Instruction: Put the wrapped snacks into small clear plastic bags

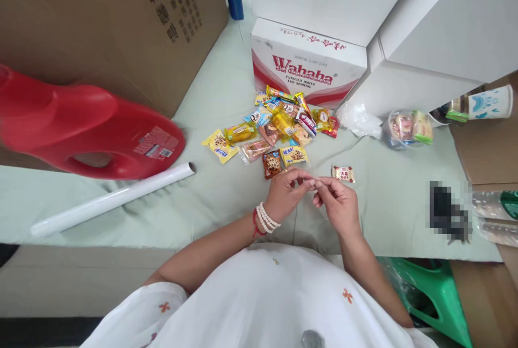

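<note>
My left hand [288,192], with bead bracelets at the wrist, and my right hand [338,202] meet fingertip to fingertip just above the pale green cloth [226,197]. Both pinch at the same spot; what they hold is too small to make out. A small red-and-white wrapped sweet [343,174] lies just beyond my right hand. A pile of several wrapped snacks [279,129] is spread out in front of my left hand, with a brown cookie packet [272,163] nearest to it.
A red plastic jug [81,129] lies on its side at the left, with a white roll [113,198] in front of it. A Wahaha carton [307,65], white boxes, a brown carton, a clear bag of snacks [407,128] and a paper cup [489,103] ring the cloth. A green stool [437,294] stands at lower right.
</note>
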`<state>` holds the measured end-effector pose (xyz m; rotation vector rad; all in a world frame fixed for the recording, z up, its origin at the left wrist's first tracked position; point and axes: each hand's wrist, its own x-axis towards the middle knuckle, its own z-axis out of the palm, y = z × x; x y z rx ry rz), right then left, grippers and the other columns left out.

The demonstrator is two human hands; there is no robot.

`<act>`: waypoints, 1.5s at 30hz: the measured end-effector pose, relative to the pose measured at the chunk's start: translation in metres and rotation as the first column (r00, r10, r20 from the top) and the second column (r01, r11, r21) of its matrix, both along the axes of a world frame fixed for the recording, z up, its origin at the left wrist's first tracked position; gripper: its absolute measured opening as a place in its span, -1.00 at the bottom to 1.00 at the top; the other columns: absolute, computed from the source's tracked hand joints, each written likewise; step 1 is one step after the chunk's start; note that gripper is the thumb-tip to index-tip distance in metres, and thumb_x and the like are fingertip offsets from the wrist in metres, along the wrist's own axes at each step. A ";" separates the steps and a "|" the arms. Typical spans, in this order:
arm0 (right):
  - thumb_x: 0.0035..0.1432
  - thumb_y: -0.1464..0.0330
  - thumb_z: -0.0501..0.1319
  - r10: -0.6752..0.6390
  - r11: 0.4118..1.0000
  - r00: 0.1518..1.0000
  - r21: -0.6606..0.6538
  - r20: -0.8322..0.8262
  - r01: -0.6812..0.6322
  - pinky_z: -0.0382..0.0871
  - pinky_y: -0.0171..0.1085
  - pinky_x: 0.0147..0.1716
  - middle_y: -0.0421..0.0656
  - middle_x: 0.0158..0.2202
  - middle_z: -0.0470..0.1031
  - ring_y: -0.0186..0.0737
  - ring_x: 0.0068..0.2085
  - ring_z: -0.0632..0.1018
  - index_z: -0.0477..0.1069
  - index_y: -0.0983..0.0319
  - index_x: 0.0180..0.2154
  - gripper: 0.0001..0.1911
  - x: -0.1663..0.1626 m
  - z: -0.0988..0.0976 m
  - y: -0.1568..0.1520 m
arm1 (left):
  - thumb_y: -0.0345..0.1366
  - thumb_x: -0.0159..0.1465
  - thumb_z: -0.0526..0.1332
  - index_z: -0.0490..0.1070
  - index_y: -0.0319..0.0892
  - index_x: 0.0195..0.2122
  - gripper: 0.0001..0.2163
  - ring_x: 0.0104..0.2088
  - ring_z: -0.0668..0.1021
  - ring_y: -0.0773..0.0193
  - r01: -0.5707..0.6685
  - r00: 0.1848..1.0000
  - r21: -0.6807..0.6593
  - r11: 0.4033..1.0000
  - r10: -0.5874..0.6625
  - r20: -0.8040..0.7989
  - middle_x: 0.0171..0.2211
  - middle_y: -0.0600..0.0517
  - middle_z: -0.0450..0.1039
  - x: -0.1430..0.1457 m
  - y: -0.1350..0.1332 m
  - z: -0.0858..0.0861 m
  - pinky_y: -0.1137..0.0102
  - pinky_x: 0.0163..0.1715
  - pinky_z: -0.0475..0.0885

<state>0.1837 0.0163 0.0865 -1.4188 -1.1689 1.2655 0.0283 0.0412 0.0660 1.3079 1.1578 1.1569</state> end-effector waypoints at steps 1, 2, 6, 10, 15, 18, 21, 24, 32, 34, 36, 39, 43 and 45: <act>0.24 0.07 0.36 0.004 1.000 1.000 0.002 0.013 -0.004 0.45 -0.34 -0.53 -0.18 -0.41 0.59 -0.33 -0.52 0.53 0.62 0.19 -0.21 -0.68 0.000 0.000 0.000 | -0.22 0.28 0.34 0.62 -0.16 -0.35 -0.86 -0.38 0.49 0.26 -0.008 1.000 -0.008 1.000 0.007 -0.011 -0.39 0.01 0.54 0.000 -0.001 0.000 0.39 -0.36 0.35; 0.25 0.07 0.35 0.007 1.000 1.000 0.004 0.027 -0.007 0.46 -0.34 -0.52 -0.17 -0.37 0.61 -0.34 -0.51 0.53 0.62 0.20 -0.21 -0.68 -0.001 -0.001 -0.001 | -0.22 0.28 0.33 0.61 -0.16 -0.36 -0.85 -0.40 0.47 0.28 -0.018 1.000 -0.020 1.000 0.018 -0.015 -0.40 0.02 0.53 -0.001 -0.001 -0.001 0.39 -0.36 0.34; 0.25 0.06 0.34 0.008 1.000 0.999 0.004 0.036 -0.008 0.43 -0.34 -0.53 -0.16 -0.35 0.62 -0.34 -0.51 0.51 0.60 0.19 -0.21 -0.67 -0.003 -0.003 0.000 | -0.17 0.25 0.35 0.56 -0.17 -0.38 -0.82 -0.41 0.46 0.30 -0.024 0.998 -0.107 0.994 0.031 0.062 -0.40 0.04 0.49 -0.003 -0.003 -0.003 0.40 -0.35 0.35; 0.24 0.08 0.36 0.011 1.000 1.000 0.013 0.009 -0.011 0.37 -0.35 -0.54 -0.18 -0.37 0.60 -0.35 -0.51 0.47 0.61 0.18 -0.21 -0.70 -0.004 -0.006 0.001 | -0.10 0.22 0.38 0.50 -0.18 -0.39 -0.76 -0.38 0.46 0.31 0.057 0.966 -0.187 0.981 -0.007 0.258 -0.42 0.07 0.45 -0.004 -0.003 -0.006 0.39 -0.28 0.37; 0.28 0.10 0.33 -0.050 0.997 0.992 0.063 0.112 0.043 0.31 -0.33 -0.57 -0.18 -0.38 0.60 -0.34 -0.54 0.41 0.63 0.16 -0.17 -0.72 0.005 -0.008 0.000 | -0.02 0.16 0.43 0.40 -0.17 -0.41 -0.66 -0.46 0.36 0.41 0.035 0.920 -0.256 0.966 0.069 0.387 -0.52 0.16 0.32 -0.008 -0.002 -0.011 0.46 -0.38 0.30; 0.34 0.20 0.28 -0.098 0.958 0.929 0.287 0.357 -0.009 0.44 -0.25 -0.38 -0.14 -0.29 0.62 -0.24 -0.39 0.54 0.65 0.12 -0.15 -0.80 0.009 -0.007 -0.001 | 0.05 0.15 0.43 0.37 -0.16 -0.37 -0.60 -0.50 0.41 0.44 0.106 0.899 -0.358 0.928 0.064 0.432 -0.44 0.14 0.41 -0.010 -0.002 -0.007 0.49 -0.47 0.31; 0.39 0.34 0.21 -0.155 0.857 0.789 0.479 0.595 -0.193 0.47 -0.17 -0.19 -0.10 -0.21 0.64 -0.15 -0.22 0.58 0.65 0.09 -0.10 -0.78 0.007 -0.009 -0.004 | 0.13 0.15 0.41 0.38 -0.18 -0.32 -0.55 -0.50 0.48 0.43 0.238 0.882 -0.447 0.862 0.001 0.471 -0.36 0.09 0.46 -0.008 -0.005 0.000 0.50 -0.53 0.35; 0.40 0.41 0.18 -0.205 0.799 0.653 0.509 0.729 -0.319 0.40 -0.18 -0.22 -0.09 -0.21 0.63 -0.16 -0.26 0.51 0.64 0.11 -0.06 -0.74 0.001 -0.015 -0.008 | 0.08 0.08 0.49 0.44 -0.21 -0.28 -0.54 -0.43 0.51 0.39 0.256 0.883 -0.455 0.853 -0.014 0.470 -0.37 0.07 0.47 -0.004 -0.007 0.003 0.49 -0.49 0.41; 0.40 0.40 0.18 -0.100 0.800 0.719 0.485 0.688 -0.353 0.44 -0.14 -0.17 -0.08 -0.16 0.63 -0.12 -0.20 0.54 0.59 0.09 0.04 -0.71 0.001 -0.019 -0.014 | -0.06 0.09 0.49 0.55 -0.24 -0.32 -0.66 -0.48 0.50 0.38 0.178 0.890 -0.438 0.881 0.045 0.453 -0.49 0.07 0.50 -0.003 -0.006 -0.009 0.47 -0.45 0.40; 0.41 0.37 0.17 -0.038 0.825 0.772 0.456 0.634 -0.334 0.47 -0.11 -0.14 -0.09 -0.14 0.64 -0.11 -0.18 0.58 0.60 0.08 0.03 -0.72 0.003 -0.015 -0.014 | -0.07 0.08 0.49 0.57 -0.23 -0.32 -0.67 -0.49 0.49 0.38 0.174 0.890 -0.440 0.881 0.050 0.453 -0.48 0.05 0.53 -0.004 -0.006 -0.010 0.47 -0.45 0.39; 0.42 0.32 0.17 -0.023 0.865 0.825 0.425 0.564 -0.266 0.48 -0.13 -0.18 -0.11 -0.17 0.65 -0.12 -0.21 0.59 0.61 0.08 0.00 -0.74 0.004 -0.011 -0.014 | -0.08 0.10 0.47 0.58 -0.23 -0.33 -0.69 -0.48 0.50 0.38 0.166 0.894 -0.437 0.884 0.053 0.445 -0.44 0.02 0.57 -0.005 -0.006 -0.009 0.46 -0.45 0.39; 0.40 0.25 0.22 -0.097 0.917 0.880 0.386 0.465 -0.103 0.43 -0.21 -0.33 -0.14 -0.27 0.61 -0.21 -0.36 0.52 0.62 0.11 -0.09 -0.80 0.007 -0.007 -0.011 | -0.10 0.14 0.43 0.60 -0.24 -0.31 -0.72 -0.49 0.50 0.39 0.149 0.911 -0.415 0.898 0.038 0.410 -0.40 0.00 0.59 -0.007 -0.007 -0.008 0.46 -0.45 0.38; 0.31 0.18 0.32 -0.044 0.934 0.900 0.338 0.434 -0.117 0.40 -0.24 -0.36 -0.12 -0.21 0.57 -0.26 -0.38 0.46 0.61 0.12 -0.14 -0.81 0.007 -0.007 0.000 | -0.13 0.19 0.38 0.58 -0.23 -0.34 -0.77 -0.50 0.46 0.38 0.166 0.942 -0.354 0.921 -0.041 0.334 -0.47 0.05 0.53 -0.005 -0.010 -0.008 0.44 -0.43 0.38; 0.30 0.16 0.33 0.005 0.923 0.900 0.344 0.437 -0.172 0.42 -0.22 -0.29 -0.10 -0.18 0.57 -0.21 -0.27 0.50 0.61 0.13 -0.17 -0.80 0.005 -0.008 0.005 | -0.16 0.21 0.36 0.56 -0.21 -0.36 -0.80 -0.49 0.46 0.37 0.161 0.958 -0.324 0.932 -0.069 0.279 -0.51 0.08 0.48 -0.004 -0.012 -0.009 0.43 -0.41 0.38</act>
